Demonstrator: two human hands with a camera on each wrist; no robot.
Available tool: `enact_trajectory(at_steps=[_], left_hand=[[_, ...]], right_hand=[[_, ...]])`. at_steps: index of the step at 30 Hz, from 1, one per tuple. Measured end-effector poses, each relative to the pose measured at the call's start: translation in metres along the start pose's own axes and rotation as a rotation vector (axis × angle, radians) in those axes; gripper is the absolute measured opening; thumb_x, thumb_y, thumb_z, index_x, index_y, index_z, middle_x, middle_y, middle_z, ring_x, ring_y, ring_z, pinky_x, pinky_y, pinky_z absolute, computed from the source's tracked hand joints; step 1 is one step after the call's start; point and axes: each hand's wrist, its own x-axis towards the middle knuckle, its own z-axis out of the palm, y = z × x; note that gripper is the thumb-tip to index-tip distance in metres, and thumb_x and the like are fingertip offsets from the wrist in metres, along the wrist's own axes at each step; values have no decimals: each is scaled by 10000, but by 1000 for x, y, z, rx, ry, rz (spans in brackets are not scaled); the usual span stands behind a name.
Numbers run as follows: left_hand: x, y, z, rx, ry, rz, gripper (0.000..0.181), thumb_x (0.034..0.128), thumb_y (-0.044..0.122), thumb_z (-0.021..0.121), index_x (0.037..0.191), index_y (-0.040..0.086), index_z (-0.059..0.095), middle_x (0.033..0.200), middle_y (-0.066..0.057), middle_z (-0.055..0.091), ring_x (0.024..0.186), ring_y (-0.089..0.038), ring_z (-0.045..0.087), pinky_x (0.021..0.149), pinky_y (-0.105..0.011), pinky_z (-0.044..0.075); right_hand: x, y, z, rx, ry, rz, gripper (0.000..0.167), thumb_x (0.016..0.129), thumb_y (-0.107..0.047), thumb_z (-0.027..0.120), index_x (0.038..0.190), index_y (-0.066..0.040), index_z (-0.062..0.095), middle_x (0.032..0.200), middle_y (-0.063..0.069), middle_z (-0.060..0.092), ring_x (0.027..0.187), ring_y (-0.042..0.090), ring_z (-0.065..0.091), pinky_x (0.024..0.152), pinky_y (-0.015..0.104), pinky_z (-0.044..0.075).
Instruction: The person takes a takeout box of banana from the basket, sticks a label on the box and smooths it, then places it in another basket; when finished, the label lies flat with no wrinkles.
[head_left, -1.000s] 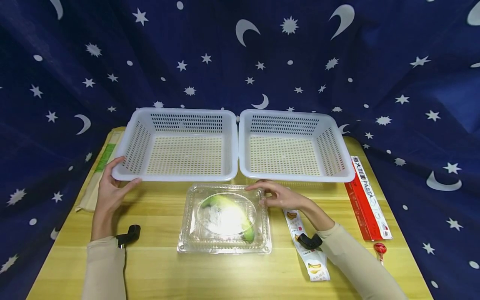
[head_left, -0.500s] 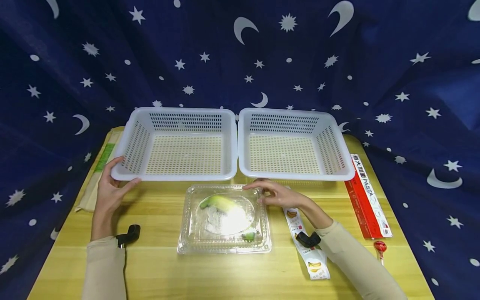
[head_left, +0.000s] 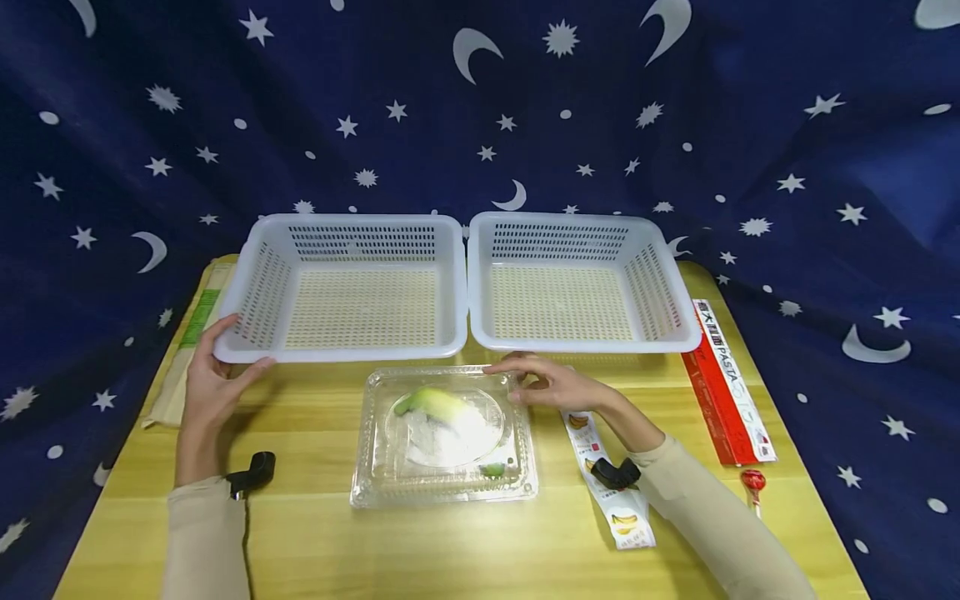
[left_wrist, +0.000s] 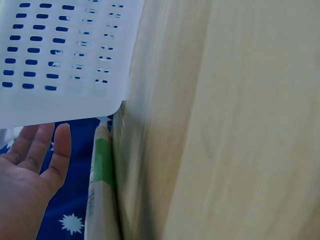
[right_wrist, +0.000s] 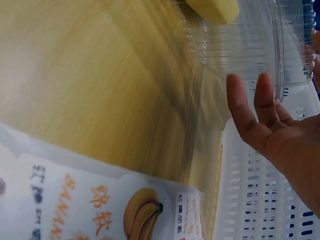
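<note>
The tabletop [head_left: 315,542] looks just as it did a second ago. The left basket [head_left: 352,353] has stayed put, and the left hand [head_left: 210,392] touches its front corner, fingers spread with the thumb well apart. The clear box [head_left: 360,475] has not slid either — only the shine on its lid has moved — so the work seems hardly further along. The right hand [head_left: 551,385] rests at the box's back right corner; I can't tell if its fingers pinch it. The green-and-yellow thing [head_left: 438,402] lies inside, near those fingers — plastic between.

Table [head_left: 322,542], two baskets [head_left: 345,356] [head_left: 585,345], container [head_left: 442,493], labels [head_left: 611,504], pasta box [head_left: 727,383], lollipop [head_left: 753,479], perhaps noodles [head_left: 180,354]
</note>
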Motion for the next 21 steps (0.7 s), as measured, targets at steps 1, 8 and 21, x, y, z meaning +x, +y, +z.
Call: enact_trajectory(at_steps=[1, 8, 21], left_hand=[[-1, 0, 1, 16, 3, -7, 873, 723, -263, 667, 1478, 65, 377, 1461, -99, 389, 1260, -167, 463, 966, -98, 413], [-18, 7, 5, 128, 46, 55, 673, 826, -181, 610, 1447, 9, 431, 1427, -1, 364, 1208, -121, 462, 903, -117, 416], [-65, 28, -1, 297, 41, 217, 587, 832, 14, 706, 1360, -90, 472, 1587, -95, 212, 1460, -232, 172, 1083, -200, 229]], right_hand=[[-2, -1, 1, -1, 10, 12, 481, 950, -62, 602, 1418, -105, 501, 1440, 86, 489, 1183, 223, 520, 939, 461, 508], [-20, -1, 2, 19, 111, 44, 459, 965, -106, 603, 1413, -97, 507, 1459, 116, 453, 1238, 341, 503, 983, 525, 483], [-101, 14, 15, 135, 251, 86, 389, 966, 2, 562, 1338, 96, 493, 1274, 319, 521, 1100, 336, 546, 931, 264, 508]])
